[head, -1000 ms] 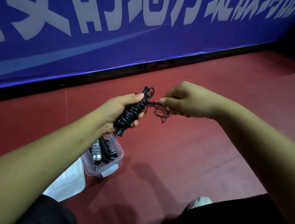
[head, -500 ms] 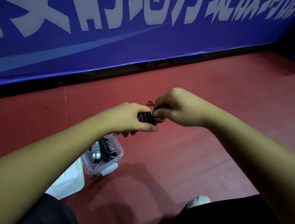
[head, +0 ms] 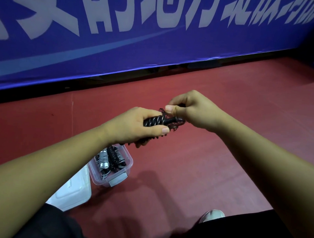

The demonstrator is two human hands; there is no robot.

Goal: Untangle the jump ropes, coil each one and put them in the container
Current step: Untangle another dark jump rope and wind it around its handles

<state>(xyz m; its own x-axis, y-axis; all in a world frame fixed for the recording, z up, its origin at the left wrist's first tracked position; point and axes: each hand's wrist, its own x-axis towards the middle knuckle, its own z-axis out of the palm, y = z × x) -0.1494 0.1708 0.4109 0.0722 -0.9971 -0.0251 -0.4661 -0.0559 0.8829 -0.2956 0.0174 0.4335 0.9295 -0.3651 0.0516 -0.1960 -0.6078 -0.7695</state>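
Head view shows my left hand (head: 132, 126) gripping the coiled black jump rope (head: 155, 121), while my right hand (head: 194, 109) pinches its thin loose end at the tip of the coil. I judge this is the last wrap. Next, the end needs a firm tuck, so the coil does not spring open. Below the left hand, the container (head: 98, 175) stands on the floor (head: 204, 166) with other coiled ropes (head: 111, 157) inside. Its white lid (head: 72, 190) lies beside it, and I see no obstacle between.
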